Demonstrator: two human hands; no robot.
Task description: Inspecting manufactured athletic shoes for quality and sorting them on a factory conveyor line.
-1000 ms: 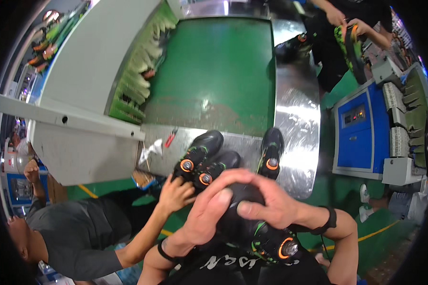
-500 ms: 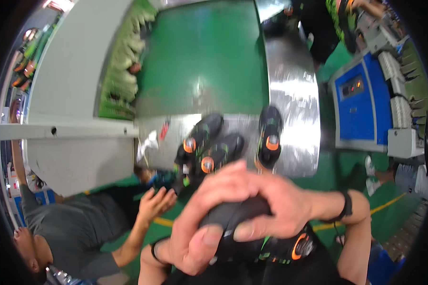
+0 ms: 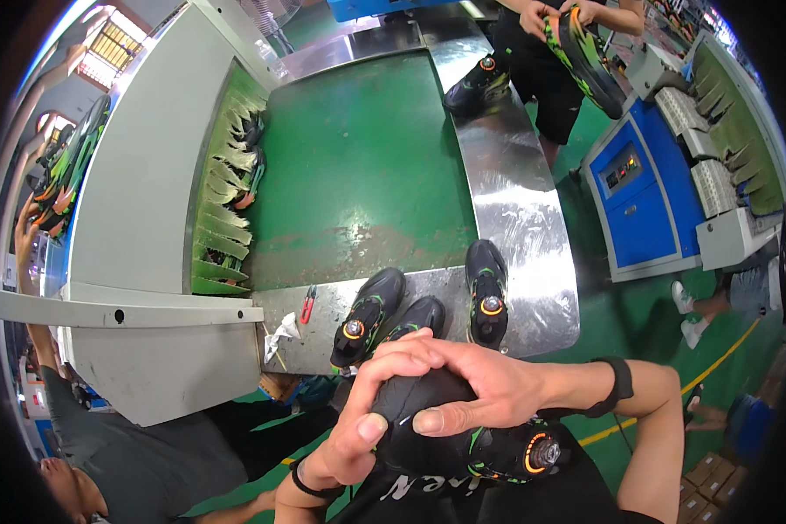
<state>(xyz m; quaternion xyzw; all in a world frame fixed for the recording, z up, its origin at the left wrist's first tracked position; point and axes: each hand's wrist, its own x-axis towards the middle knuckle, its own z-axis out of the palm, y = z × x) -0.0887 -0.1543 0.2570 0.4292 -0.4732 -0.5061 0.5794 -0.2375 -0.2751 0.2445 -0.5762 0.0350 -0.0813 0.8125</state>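
A black shoe [image 3: 424, 444] with green accents and an orange-ringed dial on top lies against my front, its rounded toe pointing left and away. My left hand [image 3: 358, 428] curves round the toe from the left. From the right, my right hand [image 3: 493, 384] wraps over the same toe, its thumb pressing the upper. The fingers of both hands meet and overlap at the far side. Just beyond my hands, a black shoe [image 3: 368, 314] and a second black shoe [image 3: 421, 316], partly hidden by my fingers, rest on the metal bench [image 3: 323, 336]. A third black shoe [image 3: 487, 293] stands to their right.
Red-handled snips [image 3: 308, 304] and a crumpled white scrap [image 3: 281, 334] lie on the bench. A green conveyor belt [image 3: 367, 157] runs beyond, beside a grey machine [image 3: 148, 201] with a fringed curtain. One co-worker [image 3: 157, 454] is at left; another handles a shoe [image 3: 581, 61] at far right.
The view has tilted up, so the bench sits lower. The left co-worker's hand has withdrawn from near the bench shoes. Both my hands stay on the shoe, which has shifted little.
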